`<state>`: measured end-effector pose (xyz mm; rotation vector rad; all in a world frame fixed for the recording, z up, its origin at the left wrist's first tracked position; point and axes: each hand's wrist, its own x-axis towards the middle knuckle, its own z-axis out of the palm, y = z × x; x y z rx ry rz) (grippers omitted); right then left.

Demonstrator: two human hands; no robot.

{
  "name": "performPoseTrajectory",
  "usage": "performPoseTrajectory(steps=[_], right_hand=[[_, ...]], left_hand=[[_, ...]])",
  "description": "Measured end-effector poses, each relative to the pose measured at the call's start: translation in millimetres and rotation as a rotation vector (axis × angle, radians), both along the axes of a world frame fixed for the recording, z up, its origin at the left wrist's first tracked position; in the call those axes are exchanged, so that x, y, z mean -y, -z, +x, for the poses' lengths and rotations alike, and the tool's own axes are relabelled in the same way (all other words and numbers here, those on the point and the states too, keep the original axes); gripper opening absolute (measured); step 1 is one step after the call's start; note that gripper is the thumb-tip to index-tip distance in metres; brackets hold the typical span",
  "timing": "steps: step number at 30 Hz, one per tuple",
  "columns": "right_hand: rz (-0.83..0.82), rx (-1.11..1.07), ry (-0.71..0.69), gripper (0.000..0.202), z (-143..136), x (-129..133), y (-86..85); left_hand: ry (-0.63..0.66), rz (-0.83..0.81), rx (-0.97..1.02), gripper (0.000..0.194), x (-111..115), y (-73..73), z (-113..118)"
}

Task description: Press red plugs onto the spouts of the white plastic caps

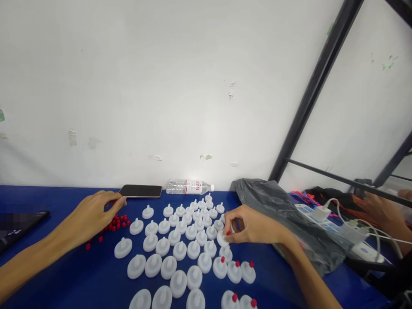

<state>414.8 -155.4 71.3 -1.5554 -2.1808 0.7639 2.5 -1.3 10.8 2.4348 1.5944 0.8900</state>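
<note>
While pinching one red cap (228, 233) between thumb and finger of the right hand (252, 225), at one white disc (220, 240), held the left hand (93, 211) beside an uncounted cluster of loose red caps (117, 222), thumb and forefinger close together; could not tell the left grip as full or empty. Counted five capped discs (234, 273) on the blue table (96, 285), grouped three and two, and more than thirty bare discs (179, 251), mostly further left and beyond. Noted also one bottle (182, 186), two phones (141, 191) and one black bag (273, 206).

The head camera looks forward over a blue table (96, 279) to a white wall (180, 86), seemingly near.
</note>
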Motion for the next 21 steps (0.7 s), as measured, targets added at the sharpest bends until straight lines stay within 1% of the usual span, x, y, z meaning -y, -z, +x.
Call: performPoseTrajectory(steps=[3,5,7,9,11,14,16,18,20,21], right_hand=[[0.036,-0.001,0.013,0.012,0,-1,-1.3],[0.094,-0.025,0.026,0.017,-2,-2,-1.4],[0.131,-0.11,0.026,0.021,-5,-2,-0.1],[0.125,-0.209,0.014,0.022,-11,-1,2.5],[0.144,-0.218,0.018,0.021,-20,1,6.3],[0.316,-0.068,0.073,0.017,-40,6,12.4],[0.419,0.006,0.081,0.021,-58,10,16.1],[0.479,0.043,0.037,0.031,-77,11,19.2],[0.562,0.099,-0.053,0.04,-96,11,21.9],[0.618,0.127,-0.1,0.042,-104,10,23.5]], left_hand=[[-0.007,0.014,-0.002,0.048,1,-0.6,1],[-0.014,0.038,0.006,0.047,4,-2.1,3],[-0.009,0.067,0.022,0.046,11,-4.4,7],[0.019,0.112,0.043,0.044,20,-6.5,12],[0.075,0.187,0.069,0.04,30,-7.5,21],[0.223,0.332,0.109,0.03,50,-6.7,37],[0.339,0.426,0.109,0.024,66,-5.5,48],[0.42,0.488,0.094,0.024,84,-4.5,59],[0.472,0.495,0.096,0.023,101,-4.2,68],[0.497,0.487,0.095,0.02,109,-4.2,71]])
